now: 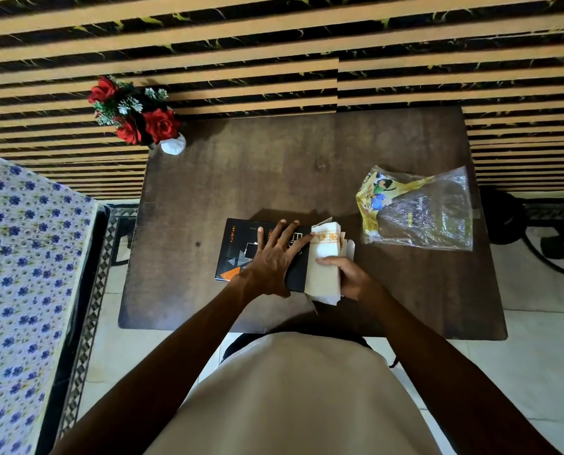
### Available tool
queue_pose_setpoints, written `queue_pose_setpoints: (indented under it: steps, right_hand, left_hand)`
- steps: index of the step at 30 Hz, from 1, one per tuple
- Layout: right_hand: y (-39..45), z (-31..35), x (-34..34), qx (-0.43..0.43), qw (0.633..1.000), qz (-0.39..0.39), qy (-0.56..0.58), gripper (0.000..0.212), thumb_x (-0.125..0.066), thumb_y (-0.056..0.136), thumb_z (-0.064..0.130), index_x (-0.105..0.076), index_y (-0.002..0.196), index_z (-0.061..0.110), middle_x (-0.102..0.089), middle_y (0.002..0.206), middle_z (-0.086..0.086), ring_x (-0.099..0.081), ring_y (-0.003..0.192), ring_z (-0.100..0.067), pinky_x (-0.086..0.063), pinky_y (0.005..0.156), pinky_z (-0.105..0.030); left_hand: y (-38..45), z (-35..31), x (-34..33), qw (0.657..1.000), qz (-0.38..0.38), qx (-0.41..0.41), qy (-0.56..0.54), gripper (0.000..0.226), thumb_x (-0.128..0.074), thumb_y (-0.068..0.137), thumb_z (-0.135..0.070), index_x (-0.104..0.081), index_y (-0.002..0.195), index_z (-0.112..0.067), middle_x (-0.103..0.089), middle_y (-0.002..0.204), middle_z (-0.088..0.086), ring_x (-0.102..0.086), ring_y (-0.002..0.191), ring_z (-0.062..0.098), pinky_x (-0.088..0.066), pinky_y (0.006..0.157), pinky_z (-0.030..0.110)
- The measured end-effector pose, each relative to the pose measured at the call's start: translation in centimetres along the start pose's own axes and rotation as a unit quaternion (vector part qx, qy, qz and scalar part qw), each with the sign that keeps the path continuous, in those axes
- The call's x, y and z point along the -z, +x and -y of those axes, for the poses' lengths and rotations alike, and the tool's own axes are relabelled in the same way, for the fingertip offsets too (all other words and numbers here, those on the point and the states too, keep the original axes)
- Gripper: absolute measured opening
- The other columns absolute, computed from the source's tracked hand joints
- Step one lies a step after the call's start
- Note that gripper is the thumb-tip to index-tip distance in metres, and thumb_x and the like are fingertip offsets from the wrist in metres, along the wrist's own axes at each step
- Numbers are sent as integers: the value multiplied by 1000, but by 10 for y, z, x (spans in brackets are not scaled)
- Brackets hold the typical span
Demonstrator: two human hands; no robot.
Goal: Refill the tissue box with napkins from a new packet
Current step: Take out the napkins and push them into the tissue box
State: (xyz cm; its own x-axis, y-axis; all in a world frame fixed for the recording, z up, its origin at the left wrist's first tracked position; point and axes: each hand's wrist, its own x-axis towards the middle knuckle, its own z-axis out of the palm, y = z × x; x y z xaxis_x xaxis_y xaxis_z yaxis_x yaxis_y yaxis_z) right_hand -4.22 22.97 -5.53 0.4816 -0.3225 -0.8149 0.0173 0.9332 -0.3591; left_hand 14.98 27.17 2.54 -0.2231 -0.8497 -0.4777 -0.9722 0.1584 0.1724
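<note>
The left hand (274, 254) lies flat and open on the black tissue box (241, 251), pinning it to the surface (307, 165). The right hand (349, 277) grips the napkins (325, 257) at the box's open 3 o'clock end. Insertion looks under way; next they likely need a straight push inward. The emptied packet (418, 208) lies at 2 o'clock

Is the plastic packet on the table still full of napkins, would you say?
No, the plastic packet lies flat and see-through, while the right hand holds the napkins.
</note>
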Motion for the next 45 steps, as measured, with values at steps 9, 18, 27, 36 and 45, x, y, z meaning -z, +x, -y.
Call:
queue_pose_setpoints:
  steps: [9,18,27,36,45]
  right_hand:
    - [10,-10,-20,30,998,-18,52,40,-61,87,4,-53,124,16,-64,110,-13,-57,105,-32,-48,90,-48]
    - [0,2,-7,-16,1000,-5,4,38,-56,87,-4,-55,122,12,-64,107,-14,-58,102,-31,-49,85,-46]
    - [22,-10,-28,-25,997,-57,44,55,-62,84,11,-48,136,18,-57,134,-16,-51,125,-35,-39,107,-52]
    - [-3,14,-24,90,993,-69,-45,38,-68,83,34,-61,120,26,-64,124,-13,-64,110,-31,-55,84,-46]
    - [3,20,-42,92,977,-131,-143,43,-50,96,24,-44,138,31,-56,123,1,-56,111,-24,-56,81,-46]
  left_hand:
    - [3,1,-3,1000,1,-2,0,137,-89,48,-51,0,151,-31,5,161,11,12,147,38,1,112,72]
    - [1,1,-1,1000,-8,3,-5,138,-89,44,-49,-4,151,-31,1,161,9,8,148,35,-1,112,71]
    - [7,1,2,1000,1,-4,0,140,-88,45,-51,1,151,-32,-1,161,11,7,148,38,-3,111,73]
    - [-1,3,0,1000,-6,-11,-8,142,-89,46,-51,5,151,-31,1,161,9,8,148,35,-1,113,70]
    - [2,3,-2,1000,-16,-7,-15,144,-89,43,-52,5,150,-33,-3,161,9,6,149,35,0,112,71]
